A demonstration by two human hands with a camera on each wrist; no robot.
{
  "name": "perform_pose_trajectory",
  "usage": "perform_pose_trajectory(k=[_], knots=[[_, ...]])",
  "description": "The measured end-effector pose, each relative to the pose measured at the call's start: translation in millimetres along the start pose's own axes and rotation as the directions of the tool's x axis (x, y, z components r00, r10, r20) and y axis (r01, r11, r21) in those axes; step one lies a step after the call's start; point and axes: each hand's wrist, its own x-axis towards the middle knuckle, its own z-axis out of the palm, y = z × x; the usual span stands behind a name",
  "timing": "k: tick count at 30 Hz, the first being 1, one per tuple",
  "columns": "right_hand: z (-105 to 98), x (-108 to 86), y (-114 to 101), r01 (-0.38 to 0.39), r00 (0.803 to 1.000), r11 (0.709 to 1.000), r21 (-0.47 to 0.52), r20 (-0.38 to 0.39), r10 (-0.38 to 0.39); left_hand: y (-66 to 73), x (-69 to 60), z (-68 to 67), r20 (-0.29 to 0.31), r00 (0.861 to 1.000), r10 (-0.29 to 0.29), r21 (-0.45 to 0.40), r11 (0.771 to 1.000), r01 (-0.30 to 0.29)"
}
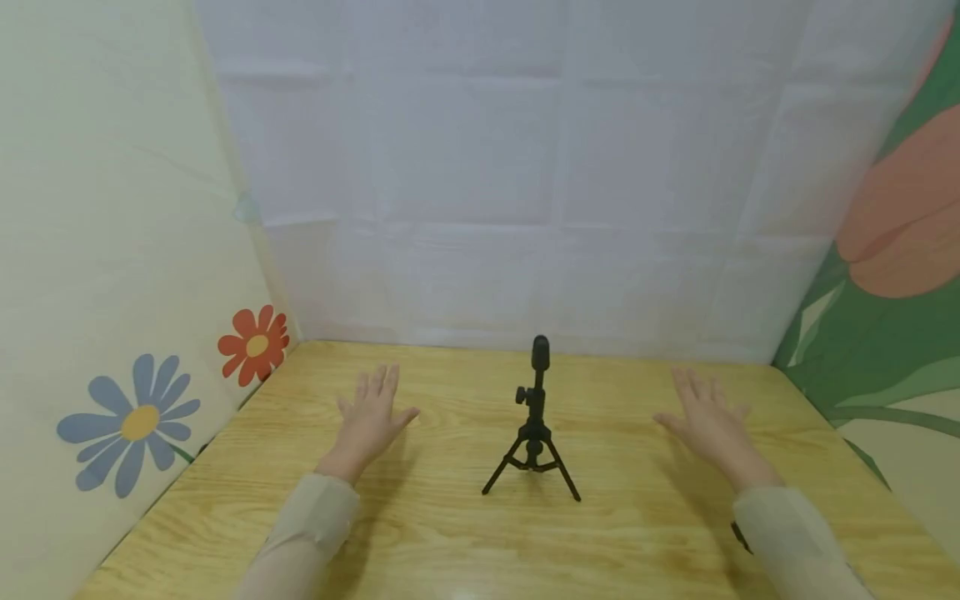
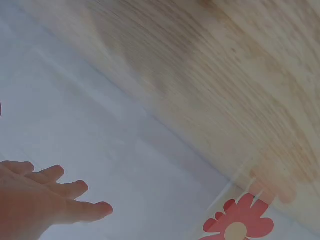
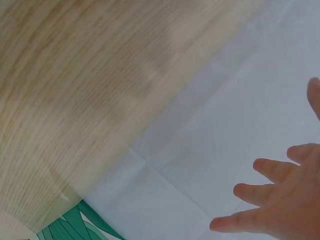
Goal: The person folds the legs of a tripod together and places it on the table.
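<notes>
A small black tripod (image 1: 536, 425) stands upright on the wood-grain table, its legs spread and a knob sticking out on its left side. To its left is my left hand (image 1: 367, 425), fingers spread and extended, holding nothing. My right hand (image 1: 708, 425) is on the other side of the tripod, likewise with straight, spread fingers and nothing held. Both hands are apart from the tripod. The left wrist view has the left hand (image 2: 45, 200) at its lower left; in the right wrist view the right hand (image 3: 280, 195) shows at the lower right.
The wood-grain table (image 1: 465, 550) meets a creased white cloth (image 1: 480, 167) at the back. A cream sheet with blue and red flowers (image 1: 140, 422) borders the left. On the right hangs a green and pink printed sheet (image 1: 915, 217). Something dark (image 1: 741, 537) shows beside the right cuff.
</notes>
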Motion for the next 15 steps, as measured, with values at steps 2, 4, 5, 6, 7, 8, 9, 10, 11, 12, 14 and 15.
perform_pose_trajectory(k=[2,4,5,6,7,8,9,10,11,12,14,15], knots=[[0.3,-1.1,-2.4,0.003,1.000,1.000,0.015,-0.009,-0.003,1.4,-0.4,0.3,0.013,1.000,-0.009,-0.061,0.998,0.010],[0.8,-2.0,-4.7,0.010,1.000,0.999,0.040,-0.021,-0.009,3.4,-1.7,0.7,0.027,0.999,-0.023,-0.130,0.991,0.027],[1.0,-2.2,-6.0,0.011,1.000,0.998,0.057,-0.024,-0.010,4.6,-2.6,0.8,0.036,0.999,-0.030,-0.166,0.986,0.035],[0.9,-2.4,-7.1,0.019,0.999,0.996,0.083,-0.032,-0.016,6.2,-3.9,0.4,0.045,0.998,-0.036,-0.198,0.979,0.044],[0.6,-2.3,-7.9,0.023,0.999,0.994,0.111,-0.033,-0.019,7.3,-4.7,0.6,0.047,0.998,-0.041,-0.231,0.972,0.051],[0.4,-2.2,-8.8,0.031,0.999,0.990,0.136,-0.038,-0.026,9.0,-5.9,0.3,0.055,0.997,-0.046,-0.271,0.961,0.059],[0.0,-2.1,-9.9,0.037,0.999,0.987,0.158,-0.043,-0.031,10.1,-6.6,0.1,0.063,0.997,-0.049,-0.311,0.948,0.066],[-0.4,-2.1,-11.1,0.045,0.998,0.983,0.176,-0.048,-0.037,11.3,-7.4,-0.2,0.073,0.996,-0.050,-0.351,0.934,0.073],[-0.9,-2.2,-12.6,0.049,0.998,0.980,0.194,-0.053,-0.040,12.6,-7.9,-0.6,0.079,0.995,-0.053,-0.389,0.918,0.080],[-1.4,-2.4,-14.0,0.054,0.997,0.974,0.218,-0.056,-0.043,13.6,-8.2,-0.8,0.082,0.995,-0.056,-0.424,0.902,0.086],[-1.8,-3.9,-17.1,0.059,0.997,0.968,0.244,-0.063,-0.044,15.7,-9.3,-1.5,0.096,0.993,-0.063,-0.491,0.865,0.102],[-2.0,-5.0,-18.7,0.060,0.997,0.964,0.261,-0.068,-0.044,17.0,-9.9,-1.9,0.095,0.993,-0.067,-0.515,0.850,0.107]])
